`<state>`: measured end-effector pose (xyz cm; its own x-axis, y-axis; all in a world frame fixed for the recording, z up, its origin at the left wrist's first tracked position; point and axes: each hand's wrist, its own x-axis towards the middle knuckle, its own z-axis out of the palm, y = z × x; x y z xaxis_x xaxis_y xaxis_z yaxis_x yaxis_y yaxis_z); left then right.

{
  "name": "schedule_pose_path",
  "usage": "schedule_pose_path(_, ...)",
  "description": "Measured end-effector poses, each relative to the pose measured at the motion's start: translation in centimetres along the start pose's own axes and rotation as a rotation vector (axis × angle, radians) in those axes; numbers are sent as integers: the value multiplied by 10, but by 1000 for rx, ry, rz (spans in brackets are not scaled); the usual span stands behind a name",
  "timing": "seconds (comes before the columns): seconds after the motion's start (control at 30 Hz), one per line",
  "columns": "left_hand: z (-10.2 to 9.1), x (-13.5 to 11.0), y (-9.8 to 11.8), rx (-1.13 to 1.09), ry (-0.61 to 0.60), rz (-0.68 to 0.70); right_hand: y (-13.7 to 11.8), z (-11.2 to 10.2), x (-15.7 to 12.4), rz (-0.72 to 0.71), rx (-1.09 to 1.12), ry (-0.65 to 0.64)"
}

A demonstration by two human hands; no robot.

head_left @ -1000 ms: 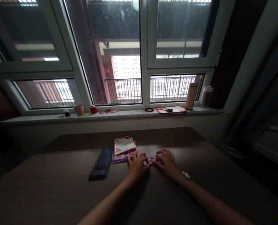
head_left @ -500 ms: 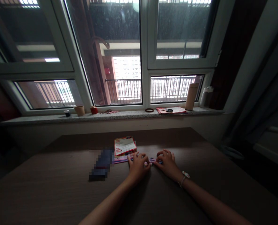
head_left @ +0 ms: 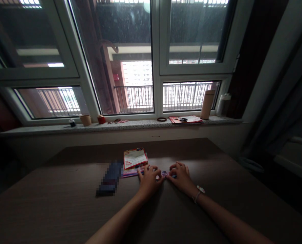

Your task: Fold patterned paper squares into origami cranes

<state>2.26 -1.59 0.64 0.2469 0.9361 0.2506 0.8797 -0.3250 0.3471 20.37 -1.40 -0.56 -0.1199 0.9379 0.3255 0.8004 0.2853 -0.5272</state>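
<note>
A small piece of purple patterned paper (head_left: 164,174) lies on the brown table between my two hands. My left hand (head_left: 151,178) has its thumb and fingers curled onto the paper's left side. From the right, my right hand (head_left: 181,177) pinches the other side, with a bit of blue showing under its fingers. The fingers cover much of the paper, so its full shape is hidden. Just beyond my left hand lies a stack of printed leaflets (head_left: 135,159), the top one white with a red border; my left fingers overlap its near corner in view.
A dark pixelated object (head_left: 110,179) lies left of the leaflets on the table (head_left: 64,206). Along the windowsill stand a paper cup (head_left: 85,120), a red spool (head_left: 101,119), a bracelet-like ring (head_left: 162,119), scissors (head_left: 183,119) on papers, a tan flask (head_left: 207,105) and a white bottle (head_left: 223,105).
Both hands stay at the paper in nearly the same pose. My left thumb has shifted slightly right, nearer my right hand. The whole view has moved a little.
</note>
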Motion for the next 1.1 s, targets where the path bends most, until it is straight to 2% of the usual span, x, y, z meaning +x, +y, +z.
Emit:
schedule_pose_path(0.27,-1,0,2,2,-11,-20,4,6,0,-2,19,17)
schedule_pose_path(0.73,3,0,1,-32,19,-21,1,1,-2,3,39,14)
schedule_pose_path(1.1,5,1,-1,-24,6,-31,-4,-4,1,50,-7,-50)
